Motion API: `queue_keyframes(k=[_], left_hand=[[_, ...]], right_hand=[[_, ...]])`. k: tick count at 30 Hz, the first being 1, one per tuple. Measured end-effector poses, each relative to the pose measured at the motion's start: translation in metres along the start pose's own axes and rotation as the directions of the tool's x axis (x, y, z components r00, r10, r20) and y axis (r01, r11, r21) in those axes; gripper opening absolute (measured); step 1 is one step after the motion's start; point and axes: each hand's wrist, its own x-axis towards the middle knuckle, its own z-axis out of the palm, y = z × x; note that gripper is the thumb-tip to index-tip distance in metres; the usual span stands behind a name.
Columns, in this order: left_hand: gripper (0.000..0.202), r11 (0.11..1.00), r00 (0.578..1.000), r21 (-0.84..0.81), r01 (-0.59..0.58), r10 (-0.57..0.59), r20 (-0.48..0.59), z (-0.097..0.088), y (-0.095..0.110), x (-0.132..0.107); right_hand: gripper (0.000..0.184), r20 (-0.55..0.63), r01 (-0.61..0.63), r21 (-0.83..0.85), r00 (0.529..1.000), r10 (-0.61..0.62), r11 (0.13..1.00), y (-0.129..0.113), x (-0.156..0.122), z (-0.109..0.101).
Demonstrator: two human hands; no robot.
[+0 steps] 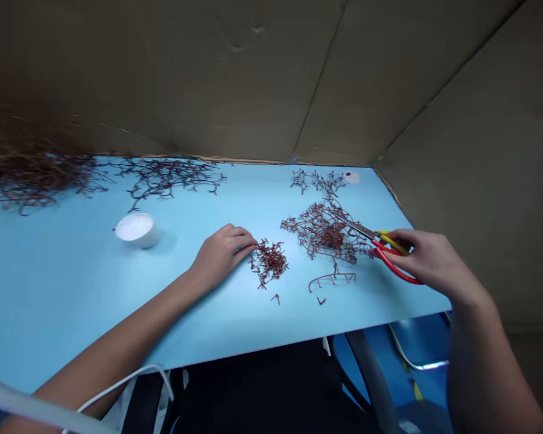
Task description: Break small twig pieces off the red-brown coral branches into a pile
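Note:
My left hand (224,253) rests on the blue table, thumb and fingers pressed together at the left edge of a small heap of short reddish-brown pieces (271,260). What its fingertips hold, if anything, is too small to make out. In my right hand (434,262) are scissors (366,232) with red and yellow handles. Their blades point up and left over a tangle of branching brown sprues (317,226), close together. One separate comb-like sprue (332,279) and two tiny V-shaped bits (321,301) lie nearer the front edge.
A white cup (137,230) is left of my left hand. Dark branching pieces (172,178) and a big brown tangle (40,172) lie at the back left. More sprues (319,181) and a white round object (352,177) are at the back right. Cardboard walls (208,84) enclose the table.

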Motion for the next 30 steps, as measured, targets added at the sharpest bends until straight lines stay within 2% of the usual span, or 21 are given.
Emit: queue_keyframes(k=[3, 6, 9, 13, 16, 20, 22, 24, 26, 27, 28, 30], left_hand=[[0.022, 0.996, 0.998, 0.059, -0.064, 0.065, -0.024, 0.010, -0.002, -0.003], [0.030, 0.984, 0.989, 0.094, -0.149, 0.150, -0.004, 0.011, -0.003, -0.004], [0.036, 0.968, 0.976, 0.125, -0.218, 0.219, 0.001, 0.011, 0.002, -0.002], [0.031, 0.955, 0.964, 0.156, -0.251, 0.262, -0.054, 0.015, 0.023, 0.004], [0.025, 0.938, 0.952, 0.181, -0.296, 0.305, -0.021, 0.020, 0.038, 0.009], [0.025, 0.923, 0.946, 0.209, -0.323, 0.324, 0.034, 0.024, 0.045, 0.010], [0.024, 0.925, 0.948, 0.214, -0.315, 0.315, 0.036, 0.023, 0.045, 0.008], [0.023, 0.930, 0.954, 0.214, -0.298, 0.299, 0.025, 0.020, 0.045, 0.008], [0.022, 0.932, 0.954, 0.213, -0.293, 0.300, -0.001, 0.018, 0.048, 0.007], [0.022, 0.930, 0.951, 0.212, -0.300, 0.310, -0.014, 0.017, 0.051, 0.007], [0.021, 0.926, 0.945, 0.210, -0.315, 0.326, -0.020, 0.018, 0.056, 0.006], [0.020, 0.902, 0.923, 0.209, -0.378, 0.385, 0.008, 0.025, 0.067, 0.003]], right_hand=[[0.037, -0.037, -0.212, -0.032, 0.977, 0.211, 0.977, 0.032, -0.032, 0.014], [0.045, -0.141, -0.379, -0.014, 0.917, 0.373, 0.925, 0.048, -0.051, 0.027], [0.051, -0.112, -0.470, -0.025, 0.878, 0.465, 0.882, 0.055, -0.062, 0.036], [0.049, -0.068, -0.480, -0.122, 0.877, 0.475, 0.869, 0.055, -0.066, 0.044], [0.049, -0.029, -0.429, -0.090, 0.903, 0.428, 0.899, 0.054, -0.062, 0.044], [0.046, 0.018, -0.330, -0.111, 0.942, 0.334, 0.937, 0.048, -0.055, 0.039], [0.046, -0.045, -0.277, -0.156, 0.961, 0.273, 0.948, 0.037, -0.057, 0.037], [0.044, -0.167, -0.224, -0.145, 0.966, 0.199, 0.964, 0.020, -0.063, 0.035], [0.040, -0.255, -0.093, -0.045, 0.964, 0.078, 0.995, -0.005, -0.071, 0.035], [0.037, -0.266, 0.014, 0.019, 0.964, -0.009, 1.000, -0.018, -0.075, 0.036], [0.034, -0.239, 0.138, 0.061, 0.964, -0.120, 0.989, -0.031, -0.078, 0.038], [0.033, -0.179, 0.329, 0.060, 0.932, -0.314, 0.942, -0.052, -0.081, 0.044]])
